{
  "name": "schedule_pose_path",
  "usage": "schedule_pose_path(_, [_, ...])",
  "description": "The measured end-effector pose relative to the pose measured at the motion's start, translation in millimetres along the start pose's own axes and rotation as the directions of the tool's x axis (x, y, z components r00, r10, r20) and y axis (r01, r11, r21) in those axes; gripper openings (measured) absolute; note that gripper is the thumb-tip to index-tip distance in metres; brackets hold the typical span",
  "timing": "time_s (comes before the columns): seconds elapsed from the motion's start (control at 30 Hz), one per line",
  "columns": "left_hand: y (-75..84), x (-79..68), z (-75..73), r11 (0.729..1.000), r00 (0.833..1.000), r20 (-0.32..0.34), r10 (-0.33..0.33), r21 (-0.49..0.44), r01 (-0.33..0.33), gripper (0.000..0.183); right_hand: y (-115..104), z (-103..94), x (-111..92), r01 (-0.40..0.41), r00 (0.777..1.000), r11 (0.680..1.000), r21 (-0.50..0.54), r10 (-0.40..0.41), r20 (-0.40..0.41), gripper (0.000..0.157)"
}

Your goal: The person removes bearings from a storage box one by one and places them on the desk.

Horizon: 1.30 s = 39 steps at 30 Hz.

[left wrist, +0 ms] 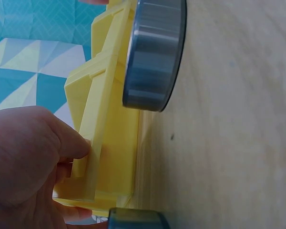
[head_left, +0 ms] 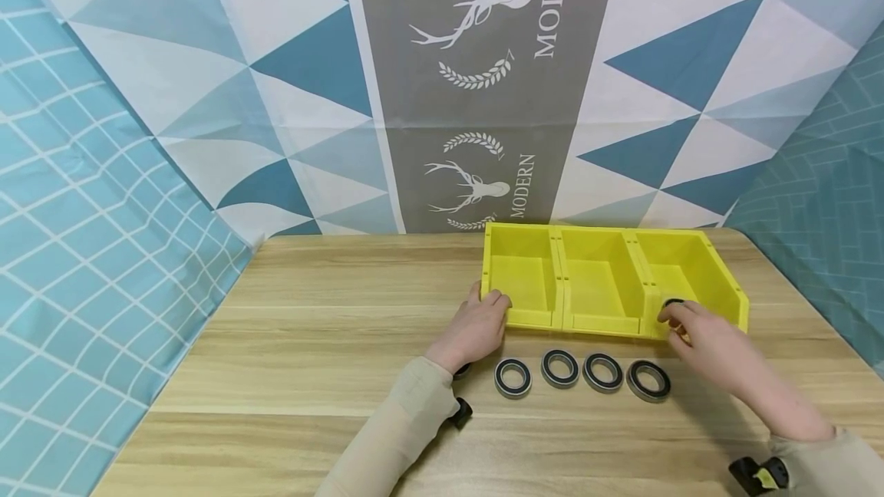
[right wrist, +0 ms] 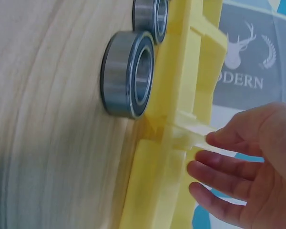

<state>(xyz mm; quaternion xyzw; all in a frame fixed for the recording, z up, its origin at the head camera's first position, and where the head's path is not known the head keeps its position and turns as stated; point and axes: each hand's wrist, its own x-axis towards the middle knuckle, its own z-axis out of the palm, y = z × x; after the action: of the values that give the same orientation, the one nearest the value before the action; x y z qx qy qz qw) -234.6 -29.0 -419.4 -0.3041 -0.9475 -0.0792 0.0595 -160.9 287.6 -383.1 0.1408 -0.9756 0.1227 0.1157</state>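
My left hand [head_left: 476, 324] grips the front left corner of a yellow three-compartment bin [head_left: 566, 324], one finger over its front lip [left wrist: 93, 157]. Over the right compartment's front lip hovers my right hand [head_left: 707, 343], fingers loosely bent. Just beyond its fingertips a dark ring, apparently a ball bearing [head_left: 672, 301], shows partly hidden. The right wrist view shows nothing between the thumb and fingers [right wrist: 219, 179]. Several black-sealed ball bearings lie flat in front of the bin, including a leftmost one [head_left: 512, 378] and a rightmost one [head_left: 648, 380].
Another bearing [head_left: 461, 369] is mostly hidden under my left wrist. The wooden table [head_left: 311, 343] extends left and toward me. Patterned cloth [head_left: 476, 98] hangs behind the table, with tile-print cloth [head_left: 103, 236] at the left side.
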Motion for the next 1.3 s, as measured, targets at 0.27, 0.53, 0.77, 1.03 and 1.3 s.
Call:
schedule_pose_path(0.27, [-0.2,0.6,-0.2,1.0,1.0,0.005,0.003,-0.001,-0.003,0.02,17,4.4,7,-0.1,0.995,0.995,0.03,0.1,-0.013,0.026])
schedule_pose_path(0.53, [0.1,0.1,-1.3,1.0,1.0,0.005,0.006,-0.007,-0.006,0.02,31,8.3,11,-0.152,0.988,0.988,0.028,0.151,0.045,0.03])
schedule_pose_path(0.77, [0.3,0.1,-1.3,1.0,1.0,0.01,0.002,-0.008,-0.002,0.02,35,8.8,19,-0.131,0.989,0.991,-0.01,0.131,0.071,0.03])
schedule_pose_path(1.03, [0.6,-0.2,-1.6,1.0,1.0,0.011,-0.004,-0.008,0.004,0.02,47,11.2,33,-0.114,0.976,0.993,-0.006,0.113,0.189,0.032])
schedule_pose_path(1.3, [0.1,0.2,0.6,1.0,1.0,0.011,-0.004,-0.007,0.004,0.021,52,14.2,40,-0.118,0.963,0.993,0.0,0.115,0.244,0.035])
